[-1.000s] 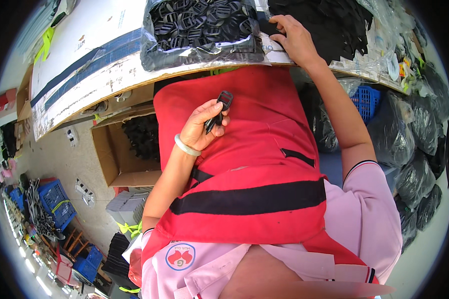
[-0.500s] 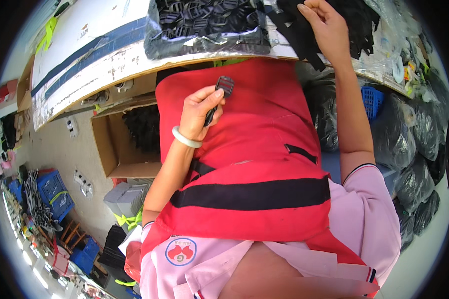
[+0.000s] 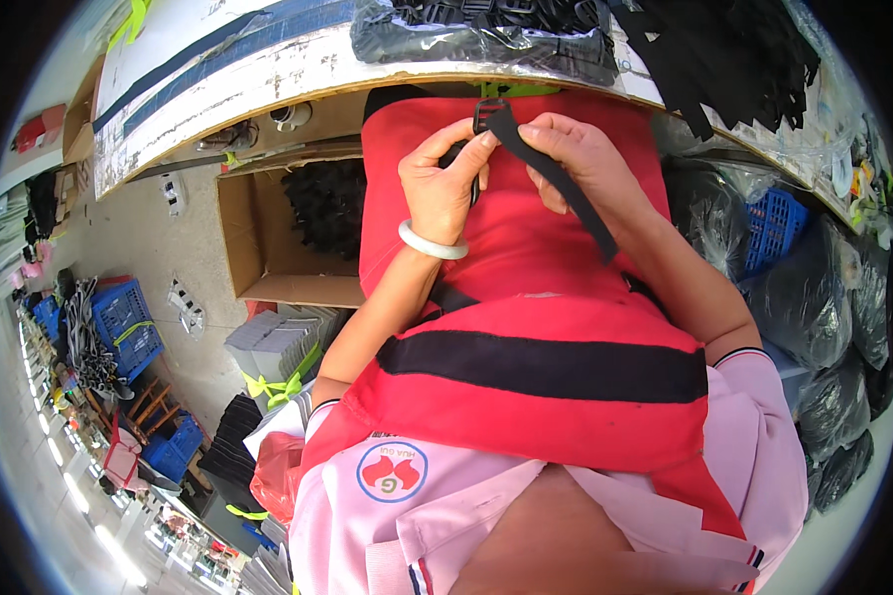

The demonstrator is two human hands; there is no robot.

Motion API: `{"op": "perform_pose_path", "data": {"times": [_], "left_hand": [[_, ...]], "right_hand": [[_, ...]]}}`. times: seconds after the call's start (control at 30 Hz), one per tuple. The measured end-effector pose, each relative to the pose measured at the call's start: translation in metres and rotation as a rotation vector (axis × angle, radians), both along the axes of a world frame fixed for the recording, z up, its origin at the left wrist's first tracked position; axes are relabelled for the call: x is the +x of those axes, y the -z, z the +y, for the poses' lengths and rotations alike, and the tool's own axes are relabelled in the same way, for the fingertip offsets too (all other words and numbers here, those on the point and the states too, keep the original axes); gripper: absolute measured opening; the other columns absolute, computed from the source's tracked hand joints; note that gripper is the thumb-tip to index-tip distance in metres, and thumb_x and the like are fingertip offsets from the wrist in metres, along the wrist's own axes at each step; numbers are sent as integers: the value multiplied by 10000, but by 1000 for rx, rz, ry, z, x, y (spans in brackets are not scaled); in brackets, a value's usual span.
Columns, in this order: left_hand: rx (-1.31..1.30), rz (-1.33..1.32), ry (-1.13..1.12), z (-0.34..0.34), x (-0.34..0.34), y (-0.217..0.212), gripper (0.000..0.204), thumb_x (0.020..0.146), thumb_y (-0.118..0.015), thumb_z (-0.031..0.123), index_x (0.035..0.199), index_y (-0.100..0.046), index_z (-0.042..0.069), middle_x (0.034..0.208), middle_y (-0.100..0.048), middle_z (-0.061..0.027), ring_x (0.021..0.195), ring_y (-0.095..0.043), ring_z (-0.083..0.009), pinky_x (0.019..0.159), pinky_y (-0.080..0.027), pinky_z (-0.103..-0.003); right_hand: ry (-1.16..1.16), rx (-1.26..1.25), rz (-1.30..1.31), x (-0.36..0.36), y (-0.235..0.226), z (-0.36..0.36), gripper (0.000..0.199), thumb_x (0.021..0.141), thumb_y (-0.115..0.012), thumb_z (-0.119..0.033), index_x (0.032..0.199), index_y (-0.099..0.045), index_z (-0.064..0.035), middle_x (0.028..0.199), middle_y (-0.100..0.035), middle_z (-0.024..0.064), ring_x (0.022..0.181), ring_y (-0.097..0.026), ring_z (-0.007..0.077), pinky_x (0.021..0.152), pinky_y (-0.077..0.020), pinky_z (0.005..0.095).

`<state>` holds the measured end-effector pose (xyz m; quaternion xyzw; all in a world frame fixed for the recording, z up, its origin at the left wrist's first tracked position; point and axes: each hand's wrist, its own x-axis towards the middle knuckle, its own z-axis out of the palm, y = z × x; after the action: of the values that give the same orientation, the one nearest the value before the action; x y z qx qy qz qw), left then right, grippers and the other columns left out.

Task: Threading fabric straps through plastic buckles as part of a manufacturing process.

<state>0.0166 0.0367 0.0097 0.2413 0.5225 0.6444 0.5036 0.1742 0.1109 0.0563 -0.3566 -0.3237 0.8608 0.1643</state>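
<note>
Both hands meet above the red apron [image 3: 536, 238] on my lap. My left hand [image 3: 445, 183], with a pale bangle at the wrist, pinches a black plastic strap buckle [image 3: 488, 114]; another dark piece shows under its fingers. My right hand [image 3: 580, 159] is closed on a short black webbing strap [image 3: 566, 183]. The strap's upper end lies against the buckle and its other end hangs down beside my right wrist. Whether the end passes through the buckle's slot I cannot tell.
On the worktable [image 3: 298, 79] lie a plastic bag of black buckles [image 3: 486, 45] and a pile of black straps [image 3: 724, 59]. A cardboard box [image 3: 248, 238] with black pieces stands below at left. Dark plastic bags [image 3: 804, 307] and a blue crate [image 3: 774, 230] are at right.
My right hand has come from the strap pile down to my lap with a strap. My left hand still holds the buckle, now against the strap. The whole view has shifted.
</note>
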Motion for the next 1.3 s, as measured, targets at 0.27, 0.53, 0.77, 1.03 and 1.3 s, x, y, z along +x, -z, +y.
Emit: {"op": "perform_pose_path", "data": {"times": [0.27, 0.53, 0.77, 1.03, 1.3], "left_hand": [[233, 526, -109, 3, -7, 13, 191, 784, -709, -51, 971, -695, -14, 893, -670, -83, 790, -618, -133, 692, -489, -247], [326, 711, 49, 3, -17, 18, 159, 826, -674, -22, 984, -693, -19, 883, -674, -99, 766, -630, -152, 666, -498, -254], [-232, -354, 187, -6, -23, 5, 190, 910, -620, 93, 1046, -674, -29, 788, -664, -58, 459, -486, -70, 376, -302, -198], [-138, -61, -12, -4, -12, -3, 180, 869, -694, 103, 996, -700, -25, 742, -675, -52, 457, -494, -66, 408, -353, -209], [20, 113, 19, -10, -5, 0, 139, 863, -688, 46, 987, -704, -17, 745, -641, -19, 515, -502, -51, 446, -372, -201]], "right_hand": [[181, -80, 149, -17, 6, -8, 185, 962, -573, -226, 940, -550, -44, 720, -580, 42, 526, -533, 70, 477, -439, 210], [87, 41, 101, -15, 30, 6, 227, 978, -549, -250, 1017, -565, -28, 786, -616, 34, 601, -566, 78, 549, -479, 207], [33, 461, -88, -13, 36, 1, 192, 935, -613, -195, 1013, -635, -20, 904, -627, 22, 841, -592, 99, 775, -478, 223], [-35, 851, -306, -10, -16, -2, 199, 909, -647, -189, 816, -627, -15, 714, -550, -27, 654, -496, 43, 567, -393, 199], [-213, 488, -339, -4, 10, 2, 269, 898, -652, -263, 732, -618, -54, 569, -479, -51, 505, -409, 22, 460, -296, 203]]}}
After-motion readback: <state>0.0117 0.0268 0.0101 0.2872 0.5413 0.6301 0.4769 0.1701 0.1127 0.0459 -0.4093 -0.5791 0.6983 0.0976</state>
